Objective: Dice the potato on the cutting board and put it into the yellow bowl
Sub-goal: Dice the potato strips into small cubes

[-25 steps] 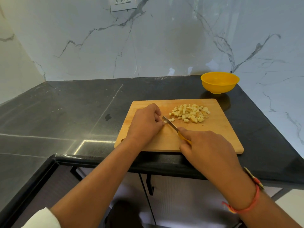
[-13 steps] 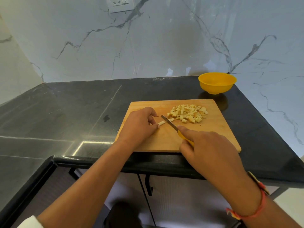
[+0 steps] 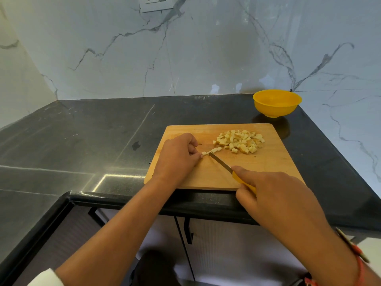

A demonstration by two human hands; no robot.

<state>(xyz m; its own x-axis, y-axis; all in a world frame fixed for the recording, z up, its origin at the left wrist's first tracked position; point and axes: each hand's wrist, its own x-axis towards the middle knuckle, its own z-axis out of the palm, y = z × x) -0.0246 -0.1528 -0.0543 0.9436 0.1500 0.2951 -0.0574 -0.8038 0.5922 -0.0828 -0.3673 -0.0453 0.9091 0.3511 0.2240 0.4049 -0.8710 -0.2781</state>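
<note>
Head view: the dicing looks nearly done. The left hand (image 3: 177, 155) pinches a short potato strip (image 3: 208, 153) mid cutting board (image 3: 274, 162), and the right hand (image 3: 274, 195) grips the knife (image 3: 219, 163), its tip at the strip. The diced pile (image 3: 240, 141) lies toward 2 o'clock. Next come short, careful cuts close to the fingers, then a transfer to the yellow bowl (image 3: 276, 103) at 1 o'clock.

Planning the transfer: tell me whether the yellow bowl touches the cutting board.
Apart. The head view shows dark counter between the yellow bowl and the cutting board.
</note>
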